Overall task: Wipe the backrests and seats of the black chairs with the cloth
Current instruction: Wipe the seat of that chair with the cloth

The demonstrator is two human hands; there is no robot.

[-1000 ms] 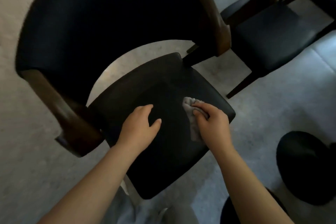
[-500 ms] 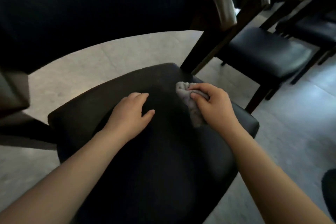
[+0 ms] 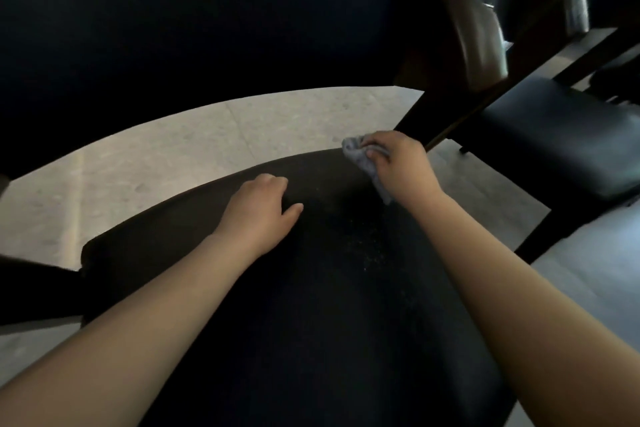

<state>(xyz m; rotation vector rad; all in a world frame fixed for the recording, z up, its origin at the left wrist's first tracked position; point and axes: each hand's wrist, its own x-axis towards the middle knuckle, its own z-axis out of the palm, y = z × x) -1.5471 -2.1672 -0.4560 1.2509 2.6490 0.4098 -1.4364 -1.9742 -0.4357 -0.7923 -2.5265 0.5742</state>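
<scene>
The right hand (image 3: 401, 166) pinches the grey cloth (image 3: 360, 156), fingers curled round a bunched fold, with the rest of the cloth trailing under the palm onto the seat (image 3: 311, 322). Over the past second this hand has carried the cloth from the mid-right of the seat out to the rear edge at 1 o'clock, beside the dark rear post (image 3: 426, 114). The head camera has also come lower and closer to the chair. The left hand (image 3: 258, 215) stays flat on the seat just behind centre, fingers relaxed and holding nothing; it appears to serve as a brace. The stroke reads as seat wiping in progress, now reaching the rear right corner. Pale specks (image 3: 367, 246) show on the seat at 5 o'clock from the cloth, so that zone probably needs a further pass. The backrest (image 3: 207, 28) arcs overhead at 12 o'clock; whether it is wiped cannot be told. A second black chair (image 3: 554, 139) stands at 2 o'clock, untouched by either hand. No container is in view; the floor (image 3: 207, 135) shows between seat and backrest.
</scene>
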